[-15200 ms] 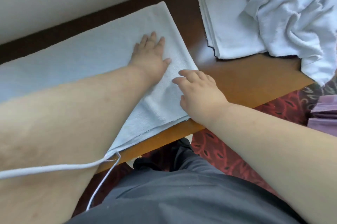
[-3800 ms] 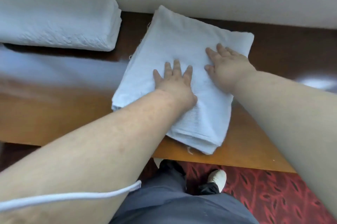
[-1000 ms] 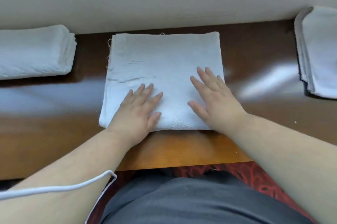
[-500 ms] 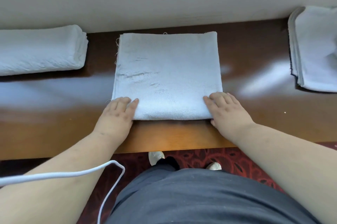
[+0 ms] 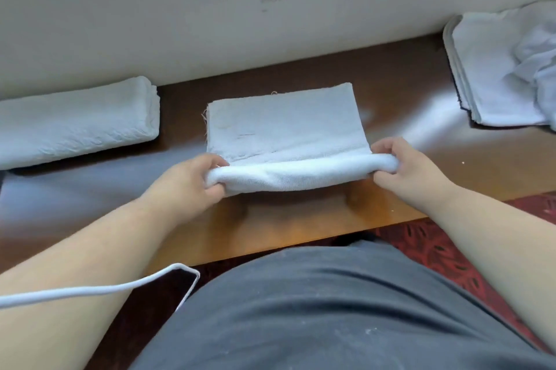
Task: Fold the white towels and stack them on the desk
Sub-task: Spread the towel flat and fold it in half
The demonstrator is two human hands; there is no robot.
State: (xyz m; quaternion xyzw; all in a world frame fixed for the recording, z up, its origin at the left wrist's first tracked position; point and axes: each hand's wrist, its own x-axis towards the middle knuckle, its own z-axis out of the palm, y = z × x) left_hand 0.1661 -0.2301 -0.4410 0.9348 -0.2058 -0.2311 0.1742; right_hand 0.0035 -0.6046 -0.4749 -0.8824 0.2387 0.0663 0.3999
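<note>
While its near edge is raised, towel (image 5: 284, 125): white, folded into a thick square, mid-desk (image 5: 391, 92), far part flat on the wood.
Texture: soft terry; loose threads at the left far corner; near fold rounded and plump.
Desk: glossy brown wood.
Left hand (image 5: 192, 181): closed, pinching the near left corner.
Right hand (image 5: 412, 172): closed, pinching the near right corner.
Roll (image 5: 75, 121): folded towel, well left.
Pile (image 5: 502, 68): flat and crumpled towels, far right.

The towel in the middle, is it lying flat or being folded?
Being folded. The left hand and right hand pinch the middle towel by its near edge, lifted off the desk.
</note>
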